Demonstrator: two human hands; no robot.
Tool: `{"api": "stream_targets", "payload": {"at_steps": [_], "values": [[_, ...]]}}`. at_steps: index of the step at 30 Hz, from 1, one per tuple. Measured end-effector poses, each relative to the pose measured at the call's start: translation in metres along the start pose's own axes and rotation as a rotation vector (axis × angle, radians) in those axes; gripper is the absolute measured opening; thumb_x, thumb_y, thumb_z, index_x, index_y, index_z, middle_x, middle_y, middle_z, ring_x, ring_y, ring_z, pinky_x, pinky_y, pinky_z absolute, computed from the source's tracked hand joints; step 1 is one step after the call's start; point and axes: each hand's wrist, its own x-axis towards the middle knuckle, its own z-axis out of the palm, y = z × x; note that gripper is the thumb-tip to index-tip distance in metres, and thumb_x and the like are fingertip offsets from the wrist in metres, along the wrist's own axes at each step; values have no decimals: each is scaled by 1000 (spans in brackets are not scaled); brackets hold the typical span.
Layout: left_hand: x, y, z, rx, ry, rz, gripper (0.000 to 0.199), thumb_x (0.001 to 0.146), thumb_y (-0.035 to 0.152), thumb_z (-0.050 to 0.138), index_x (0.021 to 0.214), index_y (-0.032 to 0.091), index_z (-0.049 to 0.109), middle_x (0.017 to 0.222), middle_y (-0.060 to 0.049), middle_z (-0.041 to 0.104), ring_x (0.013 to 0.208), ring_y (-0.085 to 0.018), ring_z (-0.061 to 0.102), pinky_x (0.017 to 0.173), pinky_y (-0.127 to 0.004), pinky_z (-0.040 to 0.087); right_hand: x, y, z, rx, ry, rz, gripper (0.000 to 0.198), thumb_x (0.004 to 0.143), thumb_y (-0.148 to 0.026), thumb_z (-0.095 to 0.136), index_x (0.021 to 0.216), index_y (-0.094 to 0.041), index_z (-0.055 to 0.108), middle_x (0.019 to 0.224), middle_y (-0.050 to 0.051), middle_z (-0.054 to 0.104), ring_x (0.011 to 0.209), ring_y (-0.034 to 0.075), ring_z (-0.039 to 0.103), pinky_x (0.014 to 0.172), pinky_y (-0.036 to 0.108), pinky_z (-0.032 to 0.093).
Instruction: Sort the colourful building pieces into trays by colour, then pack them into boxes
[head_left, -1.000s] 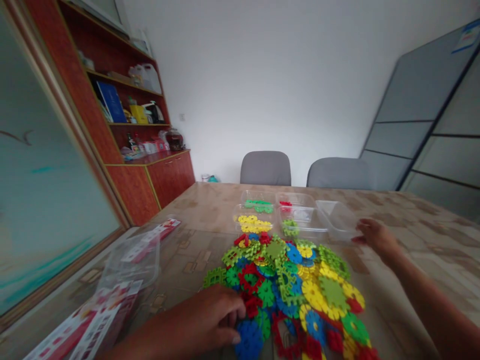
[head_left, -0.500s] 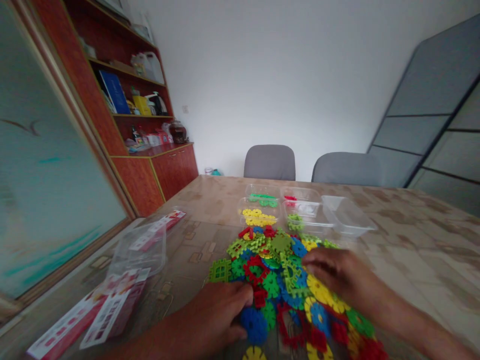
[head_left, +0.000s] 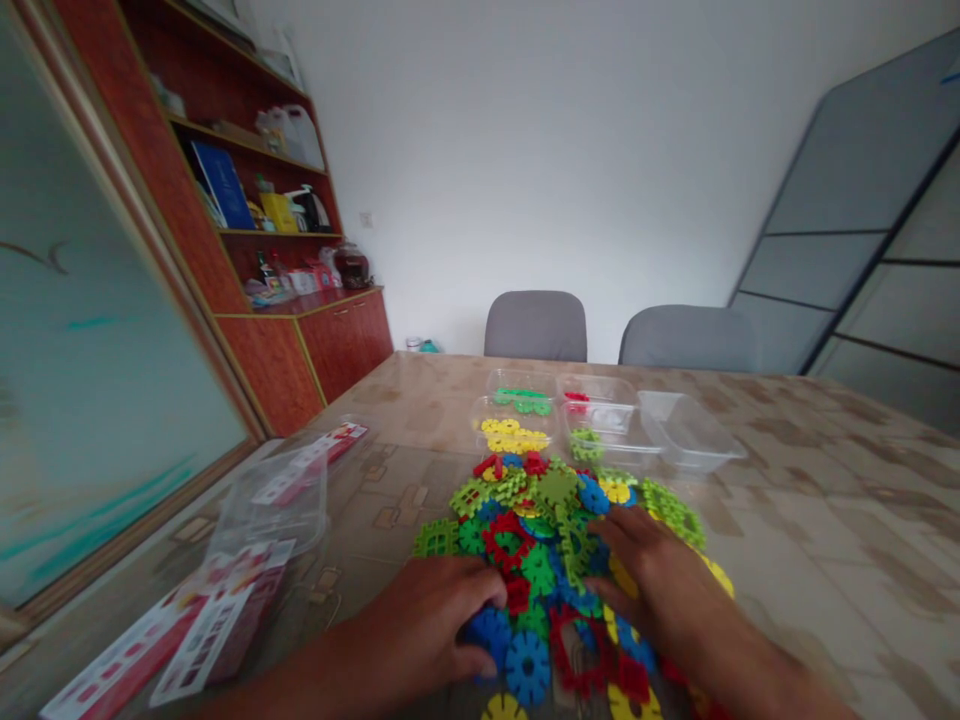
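A loose pile of plastic interlocking pieces [head_left: 536,570] in red, green, blue and yellow lies before me. At its near left edge, my left hand [head_left: 442,615] has thumb and fingers around a blue notched disc [head_left: 489,632]. Another blue disc [head_left: 527,668] lies just right of that thumb. Over the right side of the pile is my right hand [head_left: 652,570], its thumb and fingers apart. Those fingertips are beside a light green frame piece [head_left: 574,545], and nothing held shows in them. The hand covers some yellow and blue pieces.
Behind the pile stand clear plastic tubs, one with yellow discs [head_left: 514,436], one with green discs [head_left: 523,400], and another tub [head_left: 686,430] at right. A clear lid [head_left: 274,500] and printed cards [head_left: 225,620] lie at left. Two grey chairs [head_left: 535,325] stand beyond the table.
My right hand has moved left and nearer, over the pile, uncovering light green pieces at the right. A second blue disc now shows beside my left hand, which has stayed nearly in place.
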Motion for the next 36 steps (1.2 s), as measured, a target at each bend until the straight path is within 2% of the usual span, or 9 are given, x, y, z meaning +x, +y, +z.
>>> {"api": "stream_targets", "payload": {"at_steps": [4, 7, 10, 16, 19, 22, 28, 32, 36], "values": [[-1, 0, -6, -21, -18, -4, 13, 80, 26, 71, 90, 24, 62, 90, 2, 65, 86, -18, 59, 71, -24, 36, 2, 6, 8, 13, -28, 43, 32, 80, -27, 64, 108, -14, 65, 105, 15, 64, 98, 32, 59, 86, 49, 49], [-3, 7, -15, -109, -73, 73, 9, 83, 29, 67, 91, 24, 65, 90, 2, 66, 86, -17, 60, 73, -23, 38, 2, 8, 9, 55, -23, 70, 34, 83, -26, 60, 114, -13, 63, 111, 16, 63, 102, 31, 58, 90, 48, 48], [-4, 16, -13, -189, -142, 105, 16, 85, 31, 66, 101, 28, 66, 96, 1, 67, 90, -18, 61, 76, -23, 40, 3, 11, 5, 43, -26, 93, 28, 84, -26, 56, 107, -12, 66, 106, 17, 64, 100, 33, 58, 88, 50, 48], [0, 18, 11, -153, -112, 74, 44, 80, 31, 71, 122, 31, 55, 119, -3, 61, 106, -24, 54, 87, -29, 36, 7, 10, 4, 36, -73, 81, 27, 79, -27, 64, 101, -13, 66, 103, 15, 63, 98, 33, 57, 86, 48, 46], [-1, 18, 11, -147, -126, 8, 37, 80, 35, 71, 113, 27, 57, 111, -3, 61, 101, -25, 54, 80, -28, 37, 7, 9, 9, 91, -70, 38, 28, 81, -30, 63, 104, -14, 64, 104, 14, 61, 99, 31, 56, 86, 46, 45], [-1, 21, 7, -170, -133, -56, 32, 73, 28, 75, 99, 24, 56, 94, 1, 60, 87, -20, 54, 66, -23, 34, 5, 9, 14, 162, -51, 19, 24, 81, -32, 64, 98, -16, 62, 98, 10, 61, 92, 27, 57, 81, 42, 45], [1, 19, 9, -246, -77, -101, 22, 73, 17, 67, 86, 22, 50, 85, 5, 55, 77, -14, 49, 61, -21, 30, 9, 21, 6, 350, -23, 64, 15, 74, -15, 64, 86, -19, 56, 81, 1, 62, 76, 18, 57, 68, 30, 44], [3, 10, 14, -266, -16, -114, 14, 76, 17, 60, 87, 21, 51, 86, 3, 56, 79, -15, 50, 64, -22, 31, 5, 32, -19, 467, -143, -6, 8, 77, -13, 59, 79, -21, 60, 73, -3, 63, 68, 14, 57, 60, 25, 42], [6, 6, 17, -297, 20, -92, 12, 77, 19, 60, 85, 21, 53, 84, 3, 57, 78, -15, 50, 64, -23, 32, -9, 24, -43, 526, -390, -34, 22, 73, -6, 59, 83, -23, 67, 81, -2, 67, 73, 16, 61, 63, 26, 47]]}}
